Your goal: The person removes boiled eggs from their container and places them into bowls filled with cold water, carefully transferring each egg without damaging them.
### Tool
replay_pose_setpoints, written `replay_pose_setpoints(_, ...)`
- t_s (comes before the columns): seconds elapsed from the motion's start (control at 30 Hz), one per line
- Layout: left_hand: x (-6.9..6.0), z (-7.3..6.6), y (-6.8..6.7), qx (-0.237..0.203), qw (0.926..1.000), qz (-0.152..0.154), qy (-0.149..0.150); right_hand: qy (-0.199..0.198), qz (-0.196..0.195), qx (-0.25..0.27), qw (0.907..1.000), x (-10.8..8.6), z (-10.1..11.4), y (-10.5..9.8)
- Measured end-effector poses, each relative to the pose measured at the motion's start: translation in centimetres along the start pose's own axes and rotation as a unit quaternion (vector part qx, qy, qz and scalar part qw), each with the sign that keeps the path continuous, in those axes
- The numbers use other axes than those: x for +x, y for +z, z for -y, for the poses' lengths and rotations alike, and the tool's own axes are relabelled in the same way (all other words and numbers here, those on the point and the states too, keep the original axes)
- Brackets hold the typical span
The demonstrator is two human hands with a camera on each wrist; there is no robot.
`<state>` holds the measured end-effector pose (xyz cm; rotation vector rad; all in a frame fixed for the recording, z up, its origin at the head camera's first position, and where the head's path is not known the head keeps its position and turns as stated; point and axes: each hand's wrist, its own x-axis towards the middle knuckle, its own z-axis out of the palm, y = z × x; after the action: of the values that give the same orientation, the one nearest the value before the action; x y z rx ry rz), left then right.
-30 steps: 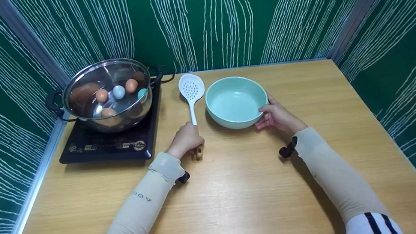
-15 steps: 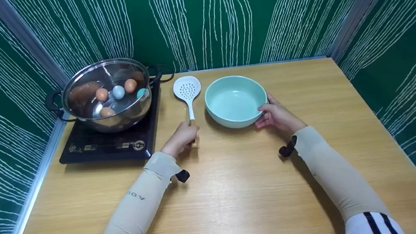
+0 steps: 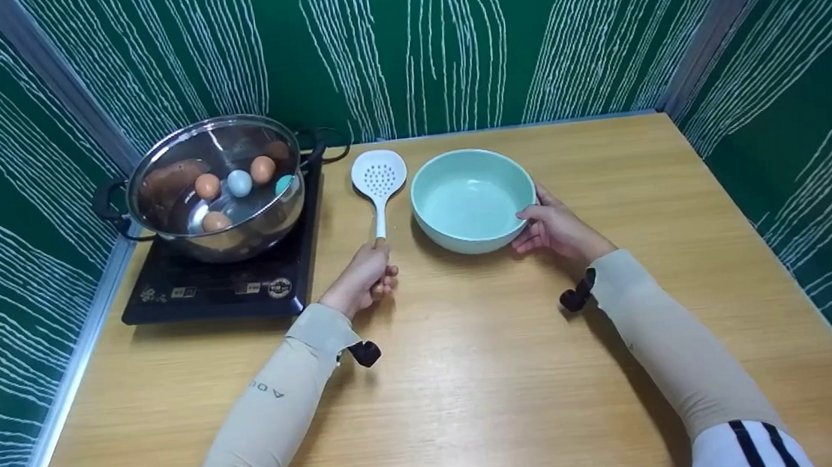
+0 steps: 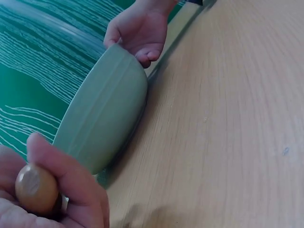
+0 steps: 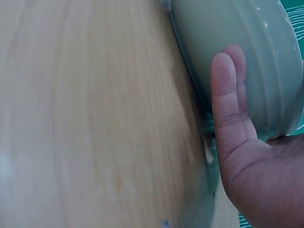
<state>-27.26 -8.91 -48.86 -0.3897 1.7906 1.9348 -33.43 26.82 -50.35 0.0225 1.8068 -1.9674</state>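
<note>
My left hand [image 3: 364,272] grips the wooden handle of a white slotted spoon [image 3: 379,176], whose perforated head points away from me. In the left wrist view the rounded end of the spoon's handle [image 4: 37,187] pokes out between thumb and fingers. To the right of the spoon is a mint-green bowl [image 3: 473,198] with nothing in it. My right hand [image 3: 555,227] holds its right side, thumb over the rim and fingers against the outer wall. The right wrist view shows two fingers [image 5: 225,95] lying along the bowl wall [image 5: 268,61].
At the left, a steel pot [image 3: 236,242] with black handles stands on a black induction cooker [image 3: 215,300]. Inside it lie several eggs, brown, pale blue [image 3: 239,183] and turquoise. Green panels [image 3: 444,43] with white streaks enclose the wooden table [image 3: 474,379] at back and sides.
My left hand has shifted a little left and away from me, toward the spoon's head. The handle end, visible below the hand earlier, is now hidden. Right hand and bowl stay put.
</note>
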Motion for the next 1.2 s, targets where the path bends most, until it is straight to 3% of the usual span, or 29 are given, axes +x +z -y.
replay_pose_setpoints(0.17, 0.0, 0.3, -0.3, 0.003, 0.9988, -0.048, 0.009, -0.004, 0.003, 0.006, 1.0000, 0.1, -0.1, 0.0)
replay_pose_setpoints(0.33, -0.2, 0.9, -0.2, 0.033, 0.9957, -0.077, 0.041, -0.001, 0.005, 0.004, 1.0000, 0.0, -0.1, -0.2)
replay_pose_setpoints(0.6, -0.8, 0.8, -0.2, 0.105, 0.9831, -0.110, 0.102, 0.003, 0.003, 0.010, 0.9999, -0.2, 0.1, -0.1)
replay_pose_setpoints(0.77, -1.4, -0.3, -0.7, 0.126, 0.9770, -0.112, 0.131, -0.001, 0.000, 0.011, 0.9999, 0.0, 0.1, -0.1)
replay_pose_setpoints(1.0, -2.5, -2.6, -1.0, 0.173, 0.9662, -0.124, 0.145, -0.010, 0.006, 0.016, 0.9998, 0.0, 0.0, -0.2)
replay_pose_setpoints(1.2, -3.7, -5.0, -1.3, 0.170, 0.9671, -0.119, 0.148, -0.012, 0.010, 0.008, 0.9998, 0.2, -0.1, -0.2)
